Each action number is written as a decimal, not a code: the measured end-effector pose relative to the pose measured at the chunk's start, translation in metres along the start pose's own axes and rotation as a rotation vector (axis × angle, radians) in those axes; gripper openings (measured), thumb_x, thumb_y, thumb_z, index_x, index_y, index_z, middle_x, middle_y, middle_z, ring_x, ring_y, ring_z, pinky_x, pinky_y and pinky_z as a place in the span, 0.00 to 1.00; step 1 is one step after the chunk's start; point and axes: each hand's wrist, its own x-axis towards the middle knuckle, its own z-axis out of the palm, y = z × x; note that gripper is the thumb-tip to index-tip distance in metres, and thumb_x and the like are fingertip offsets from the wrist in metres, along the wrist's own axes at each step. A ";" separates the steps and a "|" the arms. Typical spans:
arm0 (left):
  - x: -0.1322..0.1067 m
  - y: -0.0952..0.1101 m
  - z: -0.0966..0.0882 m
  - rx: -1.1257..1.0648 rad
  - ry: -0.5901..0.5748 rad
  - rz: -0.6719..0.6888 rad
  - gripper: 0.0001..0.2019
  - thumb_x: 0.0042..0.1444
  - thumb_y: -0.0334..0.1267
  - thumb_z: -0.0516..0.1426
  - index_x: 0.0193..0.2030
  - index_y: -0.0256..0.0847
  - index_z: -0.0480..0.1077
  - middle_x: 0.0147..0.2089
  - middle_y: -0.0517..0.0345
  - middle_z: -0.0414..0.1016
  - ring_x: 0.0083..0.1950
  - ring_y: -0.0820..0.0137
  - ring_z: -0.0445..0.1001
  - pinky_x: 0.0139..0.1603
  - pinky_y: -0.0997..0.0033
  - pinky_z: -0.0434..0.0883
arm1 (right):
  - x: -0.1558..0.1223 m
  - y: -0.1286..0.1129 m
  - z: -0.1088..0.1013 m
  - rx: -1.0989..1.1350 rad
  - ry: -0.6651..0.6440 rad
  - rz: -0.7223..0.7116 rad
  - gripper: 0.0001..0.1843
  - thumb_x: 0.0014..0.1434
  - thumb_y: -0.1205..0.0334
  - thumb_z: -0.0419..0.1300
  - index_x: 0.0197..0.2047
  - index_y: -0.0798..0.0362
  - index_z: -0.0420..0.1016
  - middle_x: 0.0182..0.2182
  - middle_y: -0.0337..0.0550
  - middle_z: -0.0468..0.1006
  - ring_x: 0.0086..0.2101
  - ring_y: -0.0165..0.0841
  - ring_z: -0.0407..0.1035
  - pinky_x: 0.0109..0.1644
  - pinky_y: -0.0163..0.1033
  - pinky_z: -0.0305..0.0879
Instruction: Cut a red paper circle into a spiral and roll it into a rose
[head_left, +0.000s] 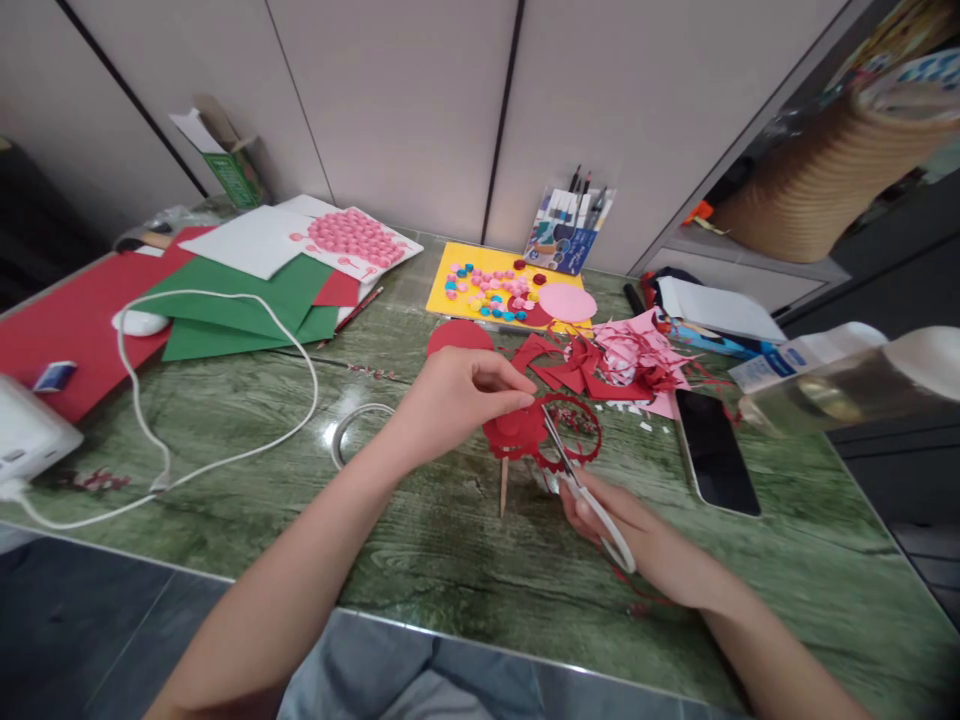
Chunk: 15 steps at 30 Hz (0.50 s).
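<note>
My left hand (457, 395) pinches a red paper cut-out (517, 432) just above the green table (450, 560); the paper has a lacy ring-shaped edge on its right side. Gripped in my right hand (626, 525), white-handled scissors (581, 485) point their blades up-left into the red paper. A thin wooden stick (504, 487) lies on the table just below the paper.
A black phone (715, 450) lies right of my hands. Red and pink paper scraps (622, 365), a yellow sheet with coloured beads (487, 285), green and red paper sheets (247, 300), a white cable (225, 400) and a pen holder (566, 230) sit further back.
</note>
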 end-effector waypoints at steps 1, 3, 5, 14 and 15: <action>0.000 0.000 -0.001 0.005 -0.008 0.003 0.05 0.47 0.36 0.60 0.28 0.39 0.76 0.31 0.54 0.79 0.32 0.69 0.76 0.32 0.73 0.70 | 0.000 0.000 0.000 -0.017 -0.008 -0.001 0.14 0.62 0.48 0.48 0.37 0.51 0.63 0.30 0.38 0.61 0.30 0.29 0.53 0.34 0.34 0.55; 0.000 0.000 -0.004 0.012 -0.030 0.011 0.04 0.47 0.36 0.59 0.28 0.40 0.76 0.31 0.55 0.79 0.32 0.69 0.76 0.31 0.73 0.71 | -0.001 0.000 -0.001 -0.043 -0.022 0.005 0.15 0.62 0.48 0.48 0.36 0.51 0.63 0.29 0.37 0.61 0.30 0.29 0.53 0.34 0.34 0.55; 0.000 0.000 -0.007 0.016 -0.058 0.021 0.04 0.46 0.35 0.59 0.28 0.41 0.76 0.30 0.55 0.79 0.32 0.69 0.76 0.31 0.73 0.71 | -0.002 0.001 -0.002 -0.057 -0.032 0.017 0.15 0.62 0.47 0.48 0.35 0.51 0.63 0.29 0.38 0.61 0.29 0.29 0.53 0.33 0.33 0.55; 0.000 -0.002 -0.016 0.112 -0.162 0.085 0.05 0.46 0.32 0.59 0.27 0.42 0.77 0.28 0.58 0.79 0.29 0.72 0.75 0.29 0.76 0.68 | -0.002 0.004 -0.005 -0.075 -0.062 0.062 0.16 0.59 0.46 0.52 0.34 0.50 0.67 0.27 0.38 0.63 0.28 0.30 0.54 0.31 0.34 0.55; 0.000 -0.002 -0.017 0.127 -0.178 0.091 0.05 0.46 0.32 0.59 0.27 0.42 0.77 0.28 0.58 0.79 0.29 0.72 0.75 0.28 0.76 0.67 | -0.002 0.004 -0.005 -0.084 -0.069 0.063 0.15 0.59 0.46 0.53 0.34 0.50 0.68 0.27 0.38 0.64 0.28 0.30 0.54 0.31 0.34 0.55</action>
